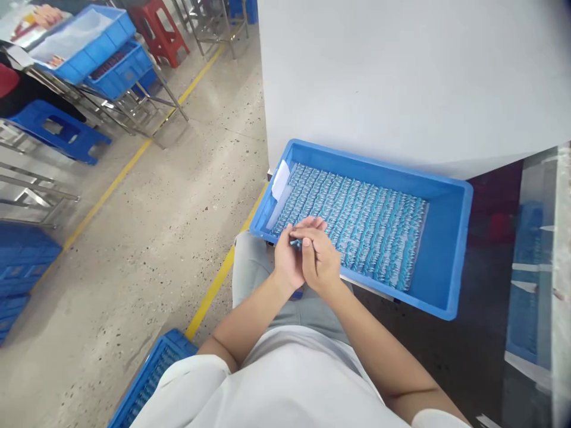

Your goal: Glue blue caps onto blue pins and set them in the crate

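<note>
My left hand (288, 261) and my right hand (322, 258) are cupped together at the near edge of a blue plastic crate (439, 261). A bit of a small blue piece (294, 242) shows between them; the rest of what they enclose is hidden. The fingers of my right hand curve over my left palm, its thumb pointing up toward the crate. Inside the crate, rows of small blue-and-silver pieces (357, 214) lie side by side on a light sheet. A white paper slip (281, 180) rests at the crate's left end.
Behind the crate rises a white panel (401, 77). Another blue crate (151, 374) with similar rows stands on the floor at lower left. Across a yellow floor line are stacked blue crates (84, 44), a blue stool (57, 131), a red stool (165, 35) and a partly visible seated person.
</note>
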`<state>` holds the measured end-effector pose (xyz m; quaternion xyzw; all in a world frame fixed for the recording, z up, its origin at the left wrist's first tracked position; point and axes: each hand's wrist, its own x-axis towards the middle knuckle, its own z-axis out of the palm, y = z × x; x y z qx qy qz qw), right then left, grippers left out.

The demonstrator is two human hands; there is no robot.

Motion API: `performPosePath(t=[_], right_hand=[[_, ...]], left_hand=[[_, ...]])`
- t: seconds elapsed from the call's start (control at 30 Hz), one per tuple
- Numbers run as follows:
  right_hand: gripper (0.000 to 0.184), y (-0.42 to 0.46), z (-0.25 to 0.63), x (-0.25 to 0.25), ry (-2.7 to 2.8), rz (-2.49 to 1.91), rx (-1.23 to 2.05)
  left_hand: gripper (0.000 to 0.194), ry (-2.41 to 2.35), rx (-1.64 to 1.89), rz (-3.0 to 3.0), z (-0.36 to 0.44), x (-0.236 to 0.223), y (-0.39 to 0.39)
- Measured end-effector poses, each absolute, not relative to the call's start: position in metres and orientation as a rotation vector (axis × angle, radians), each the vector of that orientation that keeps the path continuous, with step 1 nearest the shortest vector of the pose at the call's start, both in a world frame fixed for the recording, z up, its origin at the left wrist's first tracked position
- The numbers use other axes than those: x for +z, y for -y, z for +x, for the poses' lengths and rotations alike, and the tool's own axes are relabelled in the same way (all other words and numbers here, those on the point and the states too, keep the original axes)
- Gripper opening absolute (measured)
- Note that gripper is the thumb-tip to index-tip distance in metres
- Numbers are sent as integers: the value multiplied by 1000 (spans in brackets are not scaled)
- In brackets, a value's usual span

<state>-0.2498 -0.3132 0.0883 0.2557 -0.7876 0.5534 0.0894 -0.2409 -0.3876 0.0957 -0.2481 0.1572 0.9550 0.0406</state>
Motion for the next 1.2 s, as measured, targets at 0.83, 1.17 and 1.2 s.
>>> performPosePath(t=[0.83,1.17,1.2], right_hand=[[21,292,-240,126,2732,1481,1258],[20,310,-271,118,2869,1063,2020],[24,313,-276,115,2859,929,2127]], left_hand=[[21,-202,3061,-902,-174,104,420],[10,-164,3004,-1157,-196,78,445],[10,-258,3008,-1147,-199,74,447]])
